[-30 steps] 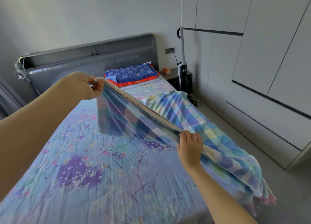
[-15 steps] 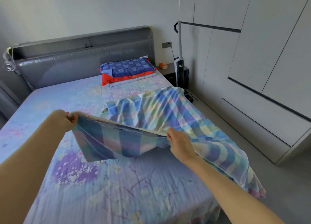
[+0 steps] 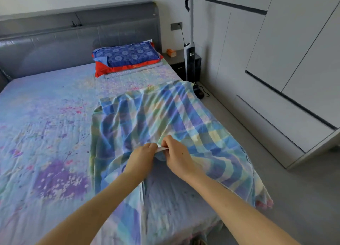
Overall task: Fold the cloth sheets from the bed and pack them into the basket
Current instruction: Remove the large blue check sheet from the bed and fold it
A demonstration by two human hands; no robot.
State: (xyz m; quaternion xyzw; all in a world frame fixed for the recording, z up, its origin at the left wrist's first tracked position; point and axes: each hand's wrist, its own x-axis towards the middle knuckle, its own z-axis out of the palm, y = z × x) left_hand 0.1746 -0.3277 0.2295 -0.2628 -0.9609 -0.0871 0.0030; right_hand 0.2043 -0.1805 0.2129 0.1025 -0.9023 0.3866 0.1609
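Far left I'm seeing the bed w/ its quilted pale-blue floral bedspread (image 3: 46,127) and grey padded headboard (image 3: 77,37) behind; a blue patterned pillow on a red one (image 3: 127,56) is sitting at the head end. Moving right, the task's thing: a thin checked cloth sheet in blue, green and yellow (image 3: 156,116) is lying spread along the right side of the bed, its far corner turned over and its right edge draping off the mattress toward the floor. My left hand (image 3: 141,157) is reaching in over the near part, fingers curled and pinching a pale edge of the sheet; right hand (image 3: 177,157) is just beside it, almost touching, fingers curled too and pinching the same edge, so both hands are meeting at one point w/ the cloth bunched between them. I'm judging the sheet as light, soft and floppy, no stiffness, prob. sliding easily on the bedspread, so hold should be at hems and corners, not mid-panel, or the layers will be slipping out of line. The overhanging side may be dragging the rest off. Further right a slim upright white stick vacuum (image 3: 190,48) is standing by a dark nightstand (image 3: 181,64) w/ a small orange box (image 3: 171,53), then pale grey wardrobe doors (image 3: 285,51). Basket: not in view.
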